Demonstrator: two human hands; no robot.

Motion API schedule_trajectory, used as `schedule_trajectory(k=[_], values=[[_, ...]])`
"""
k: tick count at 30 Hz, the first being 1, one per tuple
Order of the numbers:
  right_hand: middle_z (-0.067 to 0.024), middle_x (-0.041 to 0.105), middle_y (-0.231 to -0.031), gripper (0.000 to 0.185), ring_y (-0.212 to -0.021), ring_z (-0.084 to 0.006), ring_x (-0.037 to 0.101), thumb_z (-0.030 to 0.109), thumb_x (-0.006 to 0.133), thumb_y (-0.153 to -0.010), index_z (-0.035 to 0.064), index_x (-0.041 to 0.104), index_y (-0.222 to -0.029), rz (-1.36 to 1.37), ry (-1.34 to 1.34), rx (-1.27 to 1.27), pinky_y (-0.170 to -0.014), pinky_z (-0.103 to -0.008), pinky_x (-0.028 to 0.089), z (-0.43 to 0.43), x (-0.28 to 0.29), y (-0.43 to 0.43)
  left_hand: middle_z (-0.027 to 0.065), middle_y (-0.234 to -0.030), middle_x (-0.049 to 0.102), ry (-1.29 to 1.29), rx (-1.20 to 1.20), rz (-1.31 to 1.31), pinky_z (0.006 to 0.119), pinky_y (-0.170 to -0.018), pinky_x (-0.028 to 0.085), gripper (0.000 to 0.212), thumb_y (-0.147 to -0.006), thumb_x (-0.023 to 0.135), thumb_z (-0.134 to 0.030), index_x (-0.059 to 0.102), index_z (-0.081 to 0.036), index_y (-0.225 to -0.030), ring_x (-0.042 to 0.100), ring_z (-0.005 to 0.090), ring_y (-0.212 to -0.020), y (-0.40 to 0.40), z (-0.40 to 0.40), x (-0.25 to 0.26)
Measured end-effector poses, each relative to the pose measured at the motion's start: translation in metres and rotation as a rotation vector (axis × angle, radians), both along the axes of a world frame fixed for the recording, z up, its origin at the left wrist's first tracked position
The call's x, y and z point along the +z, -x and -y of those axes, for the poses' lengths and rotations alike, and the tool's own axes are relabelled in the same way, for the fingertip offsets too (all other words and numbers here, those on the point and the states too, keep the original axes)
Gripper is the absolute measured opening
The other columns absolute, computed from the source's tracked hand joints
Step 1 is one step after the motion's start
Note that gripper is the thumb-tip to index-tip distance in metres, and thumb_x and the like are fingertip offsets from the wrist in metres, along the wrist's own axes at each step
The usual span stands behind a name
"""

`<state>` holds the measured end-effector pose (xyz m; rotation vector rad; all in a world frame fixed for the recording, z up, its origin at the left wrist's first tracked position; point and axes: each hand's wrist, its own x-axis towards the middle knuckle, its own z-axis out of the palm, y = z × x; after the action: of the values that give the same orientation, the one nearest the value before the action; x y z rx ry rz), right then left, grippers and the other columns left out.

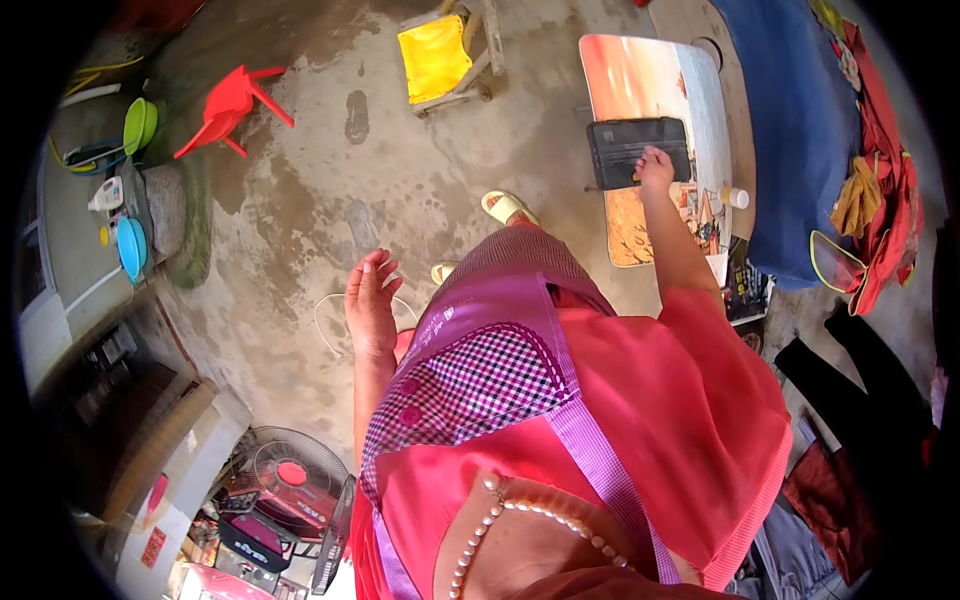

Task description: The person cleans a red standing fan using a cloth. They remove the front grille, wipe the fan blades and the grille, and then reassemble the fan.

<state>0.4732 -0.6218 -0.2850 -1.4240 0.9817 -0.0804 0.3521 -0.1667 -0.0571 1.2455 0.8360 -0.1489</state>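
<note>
A black plastic case (613,156) lies closed on a low table with a printed picture top (637,67). Over the case's near right part is my right hand (656,172), fingers curled; whether they grip it or only rest on it I cannot tell. A small yellowish spot shows beside the thumb side. My left hand (373,296) hangs at my left side above the concrete floor, with nothing in it and its fingers loosely apart. A white-capped bottle (733,197) is at the table's right edge.
Ahead stands a wooden-framed seat with a yellow cover (435,60). A red plastic chair (229,109) is to the left, near green (140,126) and blue basins (131,247). An electric fan (289,472) stands behind left. Blue cloth (799,142) borders the table's right.
</note>
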Motion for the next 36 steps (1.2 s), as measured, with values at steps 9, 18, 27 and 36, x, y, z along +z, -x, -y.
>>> schedule_trajectory(k=[9,18,27,36], values=[[-0.0032,0.050,-0.073,0.005,-0.055,-0.0108,0.046,-0.001,0.051,-0.085,0.0032,0.053,-0.087,-0.256,-0.064,-0.308,-0.046,-0.0225,0.039,0.054,-0.051,0.109,0.0087,-0.110,0.058,-0.044,-0.042,-0.057,0.030,-0.078,0.047,0.029,-0.094,0.048,-0.025,0.054,-0.004,-0.111,0.057,0.0189,-0.099,-0.016,0.007,0.001],[-0.0080,0.055,-0.077,0.012,-0.066,-0.0183,0.057,0.002,0.053,-0.086,0.0011,0.056,-0.098,-0.467,-0.083,-0.214,-0.047,-0.0251,0.047,0.040,-0.049,0.104,0.0080,-0.105,0.060,-0.030,-0.087,-0.048,0.028,-0.076,0.048,0.029,-0.094,0.048,-0.025,0.055,-0.003,-0.111,0.058,0.0155,-0.092,-0.032,0.015,0.002],[-0.0072,0.058,-0.076,0.014,-0.063,-0.0185,0.057,0.013,0.051,-0.086,0.0045,0.060,-0.093,-0.589,-0.012,0.490,-0.052,-0.0281,0.047,0.037,-0.073,0.128,0.0077,-0.105,0.060,-0.114,0.123,-0.126,0.029,-0.076,0.048,0.029,-0.092,0.049,-0.025,0.056,-0.003,-0.110,0.058,0.0167,-0.093,0.014,-0.009,-0.002],[-0.0039,0.058,-0.077,0.017,-0.060,-0.0133,0.054,0.014,0.049,-0.092,0.0022,0.056,-0.102,-0.329,-0.088,1.412,-0.054,-0.0245,0.046,-0.178,-0.015,-0.021,0.0075,-0.106,0.059,0.010,0.492,0.031,0.030,-0.081,0.046,0.034,-0.093,0.047,-0.028,0.054,-0.003,-0.114,0.056,0.0169,-0.095,0.111,-0.072,-0.019]])
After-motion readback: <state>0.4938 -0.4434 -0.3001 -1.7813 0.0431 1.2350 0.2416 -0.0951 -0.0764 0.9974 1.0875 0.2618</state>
